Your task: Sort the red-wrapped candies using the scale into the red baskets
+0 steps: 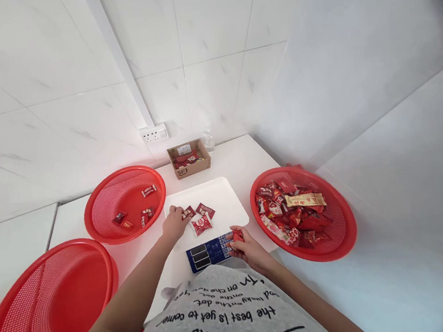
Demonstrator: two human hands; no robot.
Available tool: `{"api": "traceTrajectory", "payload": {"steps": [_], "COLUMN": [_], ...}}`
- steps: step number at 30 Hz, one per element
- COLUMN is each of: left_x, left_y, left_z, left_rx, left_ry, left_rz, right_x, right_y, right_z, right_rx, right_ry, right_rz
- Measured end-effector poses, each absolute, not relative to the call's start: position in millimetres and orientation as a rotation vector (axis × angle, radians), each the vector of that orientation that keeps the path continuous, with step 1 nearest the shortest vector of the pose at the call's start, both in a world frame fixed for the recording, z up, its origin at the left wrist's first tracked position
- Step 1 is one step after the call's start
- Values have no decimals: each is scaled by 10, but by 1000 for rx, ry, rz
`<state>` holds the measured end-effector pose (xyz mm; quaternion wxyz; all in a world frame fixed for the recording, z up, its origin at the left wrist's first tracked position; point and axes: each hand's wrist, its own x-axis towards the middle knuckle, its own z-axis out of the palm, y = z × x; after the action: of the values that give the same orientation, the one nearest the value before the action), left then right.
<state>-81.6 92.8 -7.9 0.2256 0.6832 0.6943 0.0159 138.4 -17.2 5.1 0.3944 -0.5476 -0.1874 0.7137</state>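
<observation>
My left hand is at the left side of the white scale pan, fingers closed on the edge of a small dark-red candy packet. Beside that packet lie another dark-red packet and a brighter red-and-white candy packet. My right hand is over the right end of the scale's blue keypad panel. Its fingers are closed around a red candy packet, partly hidden by them.
Right of the scale, a red basket holds many wrapped sweets. Another red basket at left holds several packets; a third stands nearer me. Behind the scale are a cardboard box with red packets and a clear plastic container by the wall.
</observation>
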Motion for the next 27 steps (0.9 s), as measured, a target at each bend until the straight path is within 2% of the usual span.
{"api": "traceTrajectory", "payload": {"steps": [4, 10, 18, 23, 27], "left_x": [-881, -963, -905, -647, -447], "left_y": [857, 557, 159, 49, -13], "left_z": [-74, 89, 256, 385, 423], "left_rx": [1748, 1126, 626, 730, 1291], "left_ry": [1954, 1608, 1338, 1200, 1110], "left_rz": [149, 667, 689, 535, 435], "right_x": [1352, 1279, 1342, 1292, 1197], "right_y": [4, 215, 137, 7, -98], "right_z": [76, 75, 72, 133, 109], "right_rx": [-1321, -1310, -1330, -1243, -1054], "right_ry": [-452, -542, -456, -436, -489], "right_rz": [1768, 1708, 1846, 2029, 2182]}}
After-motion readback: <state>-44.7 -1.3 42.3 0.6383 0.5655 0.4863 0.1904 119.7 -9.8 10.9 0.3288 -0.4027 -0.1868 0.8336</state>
